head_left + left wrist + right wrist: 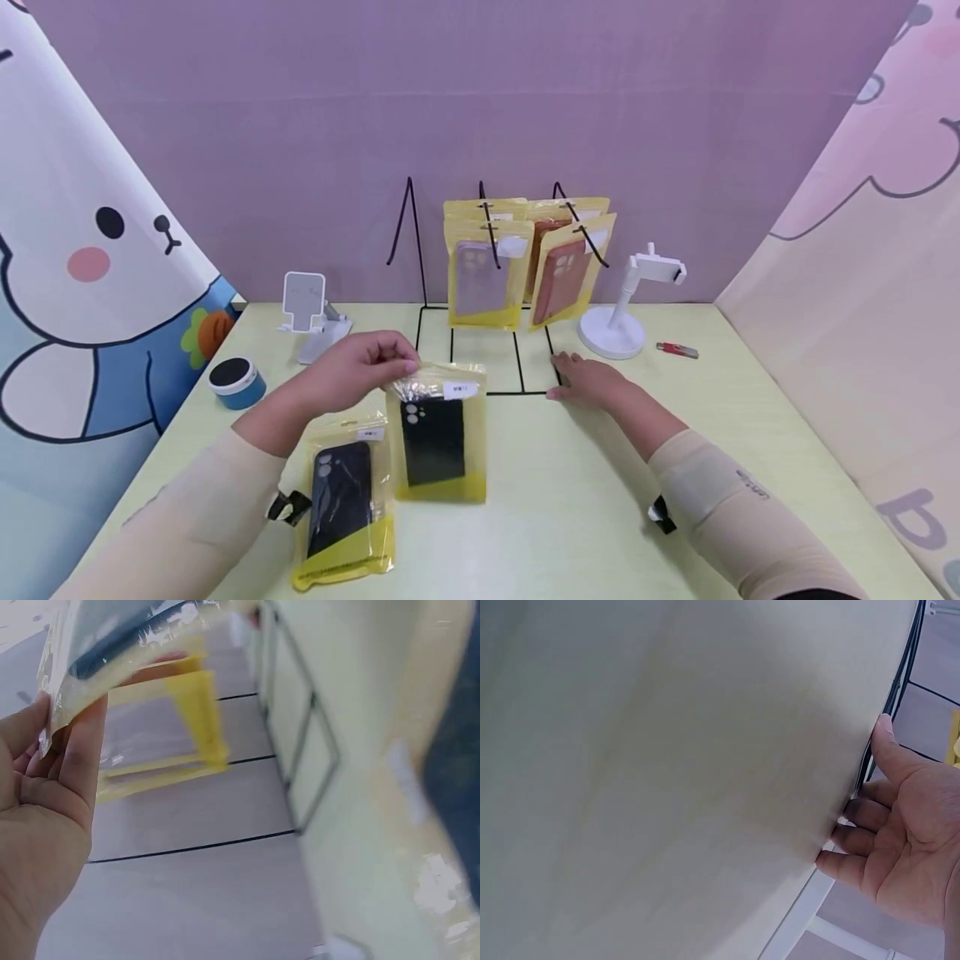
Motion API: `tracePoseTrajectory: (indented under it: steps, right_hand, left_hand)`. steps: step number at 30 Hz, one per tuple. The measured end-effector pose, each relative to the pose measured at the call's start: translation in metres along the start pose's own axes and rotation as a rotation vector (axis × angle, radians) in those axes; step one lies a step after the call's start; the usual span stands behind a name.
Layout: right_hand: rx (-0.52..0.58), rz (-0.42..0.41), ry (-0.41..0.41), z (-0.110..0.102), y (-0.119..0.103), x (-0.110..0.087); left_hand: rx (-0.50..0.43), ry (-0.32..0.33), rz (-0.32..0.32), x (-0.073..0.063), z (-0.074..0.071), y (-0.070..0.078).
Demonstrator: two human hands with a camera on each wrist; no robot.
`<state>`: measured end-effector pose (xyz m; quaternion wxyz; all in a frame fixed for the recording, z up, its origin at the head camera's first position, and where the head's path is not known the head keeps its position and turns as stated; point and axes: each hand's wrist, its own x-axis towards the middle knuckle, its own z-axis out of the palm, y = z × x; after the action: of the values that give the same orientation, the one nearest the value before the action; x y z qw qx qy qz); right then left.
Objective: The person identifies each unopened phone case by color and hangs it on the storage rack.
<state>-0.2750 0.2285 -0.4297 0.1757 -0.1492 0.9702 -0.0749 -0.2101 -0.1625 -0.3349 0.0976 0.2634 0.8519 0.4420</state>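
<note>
My left hand (360, 367) pinches the top left corner of a yellow-edged clear pouch (435, 442) with a black phone case inside. The pouch hangs upright in front of the black wire display rack (504, 393). My right hand (596, 383) rests at the front right corner of the rack's base; in the right wrist view its thumb touches the dark wire and its fingertips meet the tabletop. A second pouch with a black phone case (341, 496) lies below my left forearm. On the rack's hooks hang pouches with a purple case (480, 279) and a reddish case (564, 279), others behind them.
A white folding phone stand (303, 302) and a blue jar with a black top (237, 383) are at the left. Right of the rack are a white round-based phone holder (611, 333) and a red USB stick (677, 350). A purple curtain (300, 150) closes off the back.
</note>
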Motion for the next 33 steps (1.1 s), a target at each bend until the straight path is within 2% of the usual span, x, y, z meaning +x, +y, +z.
tracePoseTrajectory:
  steps: [4, 10, 15, 21, 29, 33]
  right_hand:
    - [0.004, 0.001, 0.003, 0.001, 0.001, 0.001]
    - [0.007, 0.015, 0.001, 0.002, 0.001, 0.002]
    - [0.003, 0.016, -0.004, 0.002, 0.002, 0.003]
    - [0.000, 0.014, -0.010, 0.001, 0.001, 0.001]
    - [0.002, 0.006, -0.009, 0.002, 0.001, 0.002]
    - [0.005, 0.022, -0.009, 0.002, 0.002, 0.002]
  left_hand:
    - [0.068, 0.103, 0.017, -0.004, -0.021, 0.016]
    - [0.119, 0.245, -0.045, -0.006, -0.055, 0.039]
    - [0.164, 0.352, -0.074, 0.000, -0.073, 0.047]
    - [0.239, 0.367, -0.085, 0.012, -0.080, 0.043]
    - [0.250, 0.338, -0.164, 0.028, -0.082, 0.036]
    - [0.268, 0.374, -0.162, 0.037, -0.084, 0.037]
